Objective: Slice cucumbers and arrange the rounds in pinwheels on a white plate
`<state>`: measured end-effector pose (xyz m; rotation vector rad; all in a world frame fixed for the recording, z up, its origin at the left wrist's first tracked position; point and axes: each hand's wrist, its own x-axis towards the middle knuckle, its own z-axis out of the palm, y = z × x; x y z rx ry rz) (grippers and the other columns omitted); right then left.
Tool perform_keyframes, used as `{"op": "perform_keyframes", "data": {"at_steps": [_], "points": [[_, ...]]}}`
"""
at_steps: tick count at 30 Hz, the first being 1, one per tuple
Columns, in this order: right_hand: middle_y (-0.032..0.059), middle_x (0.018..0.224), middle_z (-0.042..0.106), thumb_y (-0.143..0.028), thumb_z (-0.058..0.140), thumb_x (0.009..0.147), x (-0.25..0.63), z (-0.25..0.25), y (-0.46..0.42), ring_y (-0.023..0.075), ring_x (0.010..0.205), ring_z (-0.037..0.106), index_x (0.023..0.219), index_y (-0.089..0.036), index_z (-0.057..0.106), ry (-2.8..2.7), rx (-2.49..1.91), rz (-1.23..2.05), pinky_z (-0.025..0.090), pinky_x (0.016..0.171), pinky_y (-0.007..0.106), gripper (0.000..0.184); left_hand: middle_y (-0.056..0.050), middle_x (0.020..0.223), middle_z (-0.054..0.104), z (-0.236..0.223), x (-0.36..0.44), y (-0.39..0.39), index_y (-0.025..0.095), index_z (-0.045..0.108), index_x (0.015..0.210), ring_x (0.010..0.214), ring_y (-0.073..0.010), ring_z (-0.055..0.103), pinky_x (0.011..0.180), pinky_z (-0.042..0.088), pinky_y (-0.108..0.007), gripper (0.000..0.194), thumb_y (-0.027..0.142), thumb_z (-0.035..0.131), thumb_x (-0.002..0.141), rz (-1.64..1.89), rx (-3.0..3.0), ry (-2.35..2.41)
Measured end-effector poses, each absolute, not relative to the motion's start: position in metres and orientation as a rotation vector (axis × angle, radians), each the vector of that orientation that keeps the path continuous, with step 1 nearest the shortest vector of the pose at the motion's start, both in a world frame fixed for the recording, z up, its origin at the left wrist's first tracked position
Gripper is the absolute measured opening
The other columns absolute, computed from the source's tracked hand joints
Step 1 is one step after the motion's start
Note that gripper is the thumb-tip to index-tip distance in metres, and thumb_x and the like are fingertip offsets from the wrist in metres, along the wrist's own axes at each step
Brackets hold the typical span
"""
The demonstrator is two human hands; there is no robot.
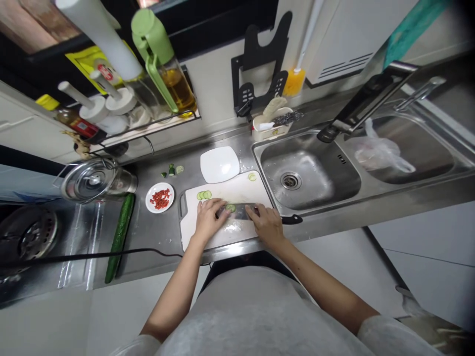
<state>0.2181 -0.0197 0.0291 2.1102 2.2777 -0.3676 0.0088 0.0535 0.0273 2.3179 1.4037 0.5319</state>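
A kitchen knife [242,212] lies broadside over the white cutting board [213,237], its black handle sticking out past the board's right edge. One cucumber slice [230,207] rests on the blade. My left hand [211,216] is closed around the blade's left end, thumb and fingers on either side, beside that slice. Over the blade's right part, my right hand [267,225] has its thumb and fingers closed on the metal, not on the handle. Several cucumber slices [204,195] overlap at the board's left, and more slices [252,177] lie at its upper right corner.
Behind the board stands a white square plate [220,164]. Left are a small dish [160,198] of chopped red pieces, cucumber ends [171,169], a whole cucumber [119,237] and a lidded pot [91,179]. A sink [311,173] adjoins the right side. A dark cable [148,250] crosses the counter's front.
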Motion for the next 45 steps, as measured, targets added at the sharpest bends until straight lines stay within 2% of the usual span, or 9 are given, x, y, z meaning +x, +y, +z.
{"op": "perform_keyframes", "data": {"at_steps": [3, 7, 12, 16, 22, 33, 40, 43, 45], "points": [[0.0113, 0.130, 0.052, -0.023, 0.029, 0.097, 0.219, 0.030, -0.024, 0.0224, 0.094, 0.050, 0.136, -0.030, 0.050, 2.302, 2.104, -0.343, 0.029, 0.084, 0.036, 0.045, -0.006, 0.110, 0.066, 0.031, 0.016, 0.053, 0.029, 0.068, 0.108, 0.105, -0.0246, 0.058, 0.107, 0.027, -0.055, 0.031, 0.047, 0.059, 0.084, 0.476, 2.298, 1.385], [0.0109, 0.129, 0.053, -0.023, 0.030, 0.097, 0.222, 0.029, -0.032, 0.0218, 0.092, 0.050, 0.134, -0.030, 0.052, 2.331, 2.083, -0.295, 0.029, 0.083, 0.035, 0.044, -0.005, 0.104, 0.068, 0.033, 0.024, 0.051, 0.028, 0.070, 0.098, 0.100, -0.0236, 0.060, 0.105, 0.029, -0.054, 0.023, 0.042, 0.065, 0.080, 0.486, 2.229, 1.365], [0.0093, 0.116, 0.060, -0.022, 0.039, 0.095, 0.229, 0.014, -0.041, 0.0182, 0.082, 0.050, 0.126, -0.030, 0.059, 2.427, 2.109, -0.129, 0.029, 0.075, 0.031, 0.038, -0.001, 0.081, 0.068, 0.027, 0.030, 0.052, 0.022, 0.069, 0.083, 0.080, -0.0166, 0.061, 0.083, 0.045, -0.034, 0.010, 0.031, 0.064, 0.079, 0.505, 2.025, 1.372], [0.0073, 0.104, 0.062, -0.019, 0.047, 0.092, 0.237, 0.001, -0.045, 0.0150, 0.077, 0.049, 0.119, -0.028, 0.064, 2.506, 2.204, 0.014, 0.027, 0.070, 0.029, 0.033, 0.002, 0.070, 0.065, 0.010, 0.023, 0.068, 0.021, 0.068, 0.087, 0.065, -0.0115, 0.059, 0.066, 0.044, -0.023, 0.015, 0.031, 0.060, 0.080, 0.575, 1.624, 1.662], [0.0054, 0.100, 0.063, -0.019, 0.049, 0.090, 0.244, 0.005, -0.045, 0.0141, 0.072, 0.048, 0.117, -0.028, 0.065, 2.462, 2.258, 0.015, 0.027, 0.068, 0.028, 0.033, 0.002, 0.081, 0.070, -0.013, 0.003, 0.101, 0.025, 0.066, 0.088, 0.077, -0.0145, 0.062, 0.073, 0.042, -0.026, 0.012, 0.031, 0.062, 0.078, 0.553, 1.350, 2.071], [0.0080, 0.107, 0.061, -0.018, 0.046, 0.089, 0.243, 0.006, -0.044, 0.0155, 0.079, 0.053, 0.121, -0.027, 0.063, 2.337, 2.319, -0.185, 0.032, 0.071, 0.027, 0.038, 0.001, 0.078, 0.068, -0.027, 0.002, 0.114, 0.026, 0.059, 0.092, 0.083, -0.0198, 0.061, 0.086, 0.034, -0.035, 0.013, 0.023, 0.057, 0.079, 0.450, 1.461, 2.263], [0.0082, 0.100, 0.062, -0.028, 0.039, 0.092, 0.240, 0.003, -0.040, 0.0164, 0.076, 0.057, 0.116, -0.020, 0.064, 2.164, 2.630, -0.623, 0.038, 0.066, 0.027, 0.036, 0.001, 0.079, 0.062, -0.035, -0.003, 0.109, 0.023, 0.056, 0.092, 0.081, -0.0171, 0.058, 0.080, 0.038, -0.030, 0.016, 0.031, 0.061, 0.078, 0.698, 1.461, 2.262], [0.0086, 0.087, 0.064, -0.040, 0.039, 0.090, 0.241, -0.001, -0.034, 0.0188, 0.077, 0.059, 0.092, -0.015, 0.066, 2.067, 2.817, -1.014, 0.041, 0.065, 0.027, 0.037, 0.001, 0.078, 0.060, -0.038, -0.018, 0.097, 0.021, 0.056, 0.092, 0.073, -0.0144, 0.055, 0.072, 0.041, -0.026, 0.018, 0.034, 0.059, 0.080, 0.903, 1.475, 2.183], [0.0053, 0.070, 0.062, -0.048, 0.042, 0.086, 0.240, -0.002, -0.030, 0.0177, 0.065, 0.058, 0.078, -0.016, 0.060, 1.962, 2.857, -1.359, 0.042, 0.059, 0.027, 0.038, 0.001, 0.076, 0.059, -0.038, -0.030, 0.086, 0.021, 0.058, 0.093, 0.067, -0.0135, 0.053, 0.068, 0.042, -0.026, 0.018, 0.035, 0.058, 0.082, 0.987, 1.518, 2.129]]}}
